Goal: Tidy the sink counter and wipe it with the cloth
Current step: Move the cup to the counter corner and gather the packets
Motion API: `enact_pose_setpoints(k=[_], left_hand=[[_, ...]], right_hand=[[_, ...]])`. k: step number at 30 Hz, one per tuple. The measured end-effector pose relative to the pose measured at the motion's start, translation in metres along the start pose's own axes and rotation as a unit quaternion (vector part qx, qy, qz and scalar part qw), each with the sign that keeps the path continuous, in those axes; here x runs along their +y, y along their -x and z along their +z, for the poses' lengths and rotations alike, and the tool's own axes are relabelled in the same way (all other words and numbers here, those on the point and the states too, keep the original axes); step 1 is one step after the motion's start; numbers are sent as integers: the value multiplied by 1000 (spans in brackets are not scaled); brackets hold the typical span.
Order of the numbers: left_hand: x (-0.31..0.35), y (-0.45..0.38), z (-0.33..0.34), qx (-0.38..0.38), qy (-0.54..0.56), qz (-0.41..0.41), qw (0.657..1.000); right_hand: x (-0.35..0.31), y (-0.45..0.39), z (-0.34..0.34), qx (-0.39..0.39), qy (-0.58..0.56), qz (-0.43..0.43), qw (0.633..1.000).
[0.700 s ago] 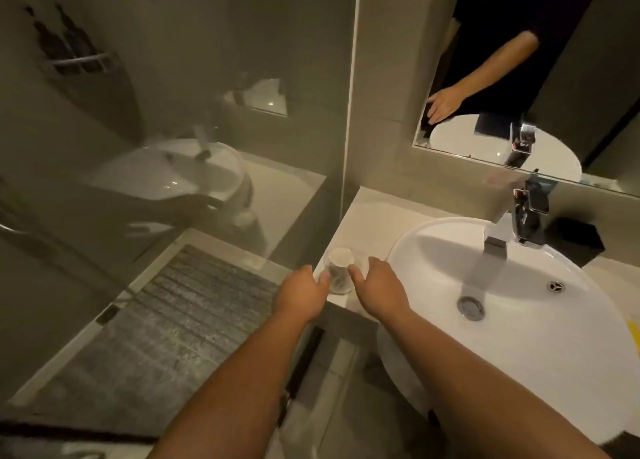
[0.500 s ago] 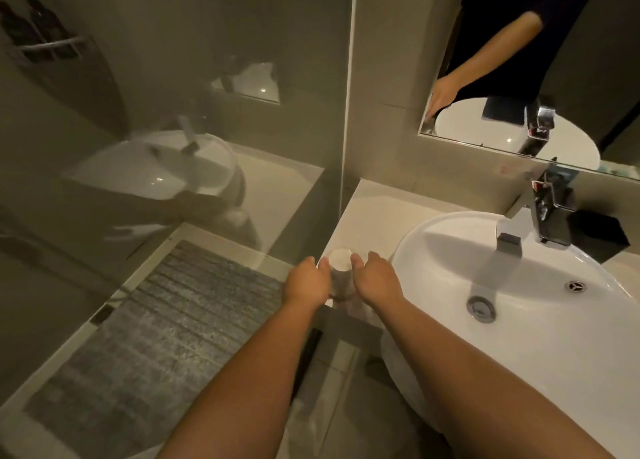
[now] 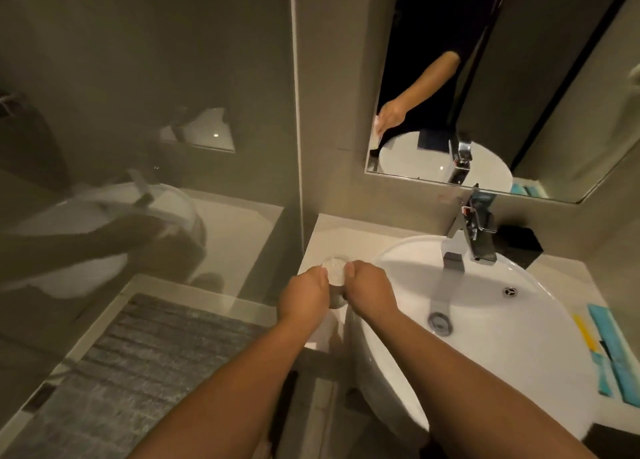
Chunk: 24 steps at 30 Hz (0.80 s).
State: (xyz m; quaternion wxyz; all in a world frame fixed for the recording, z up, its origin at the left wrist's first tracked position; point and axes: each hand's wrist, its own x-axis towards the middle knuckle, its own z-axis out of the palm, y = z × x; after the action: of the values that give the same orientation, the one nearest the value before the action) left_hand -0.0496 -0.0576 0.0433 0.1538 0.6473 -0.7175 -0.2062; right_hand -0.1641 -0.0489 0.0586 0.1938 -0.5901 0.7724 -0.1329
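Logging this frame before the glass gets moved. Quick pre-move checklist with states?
1. Both hands on the glass: ok, left hand and right hand flank it.
2. Grip closed all round: cannot tell, fingers hide its sides.
3. Glass upright: ok, rim faces up.
4. Glass empty: cannot tell.
5. Counter behind the glass bare for setting down: ok.
6. Cloth within reach: cannot tell, none clearly seen; only blue and yellow items right of the basin.
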Motion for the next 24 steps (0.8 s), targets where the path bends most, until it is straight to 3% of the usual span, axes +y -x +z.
enact_pose_setpoints(k=[7, 17, 24], left_hand=[[94, 19, 11, -63, -92, 146, 983], [246, 44, 122, -157, -13, 250, 956], [371, 6, 195, -151, 26, 257, 954]], right_hand=[[77, 44, -68, 63, 15, 63, 996], [246, 76, -134, 65, 51, 244, 966], [370, 14, -195, 130, 77, 221, 964]])
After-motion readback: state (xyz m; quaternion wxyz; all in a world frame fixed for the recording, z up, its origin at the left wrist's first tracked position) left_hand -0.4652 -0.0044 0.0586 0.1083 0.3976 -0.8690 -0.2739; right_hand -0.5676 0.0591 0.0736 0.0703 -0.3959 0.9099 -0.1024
